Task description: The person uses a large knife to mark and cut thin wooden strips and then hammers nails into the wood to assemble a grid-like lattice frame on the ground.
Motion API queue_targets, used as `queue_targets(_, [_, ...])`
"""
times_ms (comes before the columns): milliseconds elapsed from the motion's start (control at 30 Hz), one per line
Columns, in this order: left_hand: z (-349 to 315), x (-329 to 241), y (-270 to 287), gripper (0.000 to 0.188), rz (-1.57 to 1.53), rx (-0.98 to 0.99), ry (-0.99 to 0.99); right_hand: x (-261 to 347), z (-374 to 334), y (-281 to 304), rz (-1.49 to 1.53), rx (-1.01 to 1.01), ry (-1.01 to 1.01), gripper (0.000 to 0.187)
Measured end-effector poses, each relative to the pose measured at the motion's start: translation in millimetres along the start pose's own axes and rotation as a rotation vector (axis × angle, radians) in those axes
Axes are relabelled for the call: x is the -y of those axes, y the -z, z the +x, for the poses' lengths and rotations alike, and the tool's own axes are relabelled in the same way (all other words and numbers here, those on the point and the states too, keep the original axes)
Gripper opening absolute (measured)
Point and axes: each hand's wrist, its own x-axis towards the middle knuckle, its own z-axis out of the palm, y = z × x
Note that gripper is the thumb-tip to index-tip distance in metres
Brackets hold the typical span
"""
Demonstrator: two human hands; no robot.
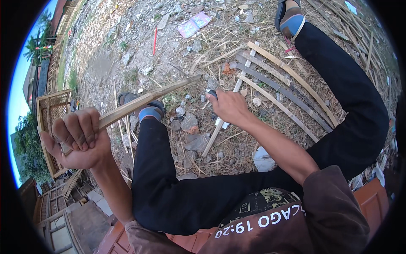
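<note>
My left hand (82, 133) is closed round one end of a split bamboo strip (148, 98), which slants up and to the right above the ground. In my right hand (230, 106) is a knife (211, 93) with a dark handle and a metal collar. Its thin blade, seen nearly edge-on, crosses by the strip's far end; whether the two touch I cannot tell. Right of that hand, several bamboo strips (281, 88) lie side by side on the ground. They rest across a pale straight batten (215, 136).
Stones, dry straw and rubble cover the ground around my feet. A red stick (154, 41) and a pink wrapper (194, 24) lie farther off. At the left stands a wood-framed woven panel (54, 110). More thin strips (353, 27) are heaped at far right.
</note>
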Motion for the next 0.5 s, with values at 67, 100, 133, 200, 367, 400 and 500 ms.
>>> queue_targets(67, [1.7, -1.3, 0.6, 0.059, 0.039, -0.086, -0.019, 4.0, -2.3, 1.1, 0.048, 0.002, 0.019, 0.046])
queue_targets(100, [3.6, -1.8, -0.6, 0.059, 0.055, -0.125, -0.036, -5.1, 8.0, -7.2, 0.017, 0.029, -0.028, 0.046])
queue_targets(133, [2.9, 0.7, -1.7, 0.059, 0.033, -0.090, -0.027, -16.1, 16.7, -15.8, -0.013, 0.056, -0.077, 0.045])
queue_targets(200, [2.8, -1.5, 2.4, 0.059, 0.027, -0.012, -0.011, -6.1, 16.5, -10.4, 0.002, -0.080, 0.040, 0.046])
queue_targets(367, [4.4, -2.9, 2.5, 0.059, 0.080, -0.125, -0.035, -9.3, 11.8, -8.6, -0.061, -0.025, 0.033, 0.045])
queue_targets(400, [6.6, -4.0, 1.1, 0.058, 0.042, -0.029, -0.022, -10.7, 18.9, -7.5, -0.108, 0.026, -0.014, 0.045])
queue_targets(500, [4.7, 0.2, 2.6, 0.057, -0.036, 0.098, 0.001, -11.6, 3.2, -14.2, -0.057, -0.063, 0.032, 0.046])
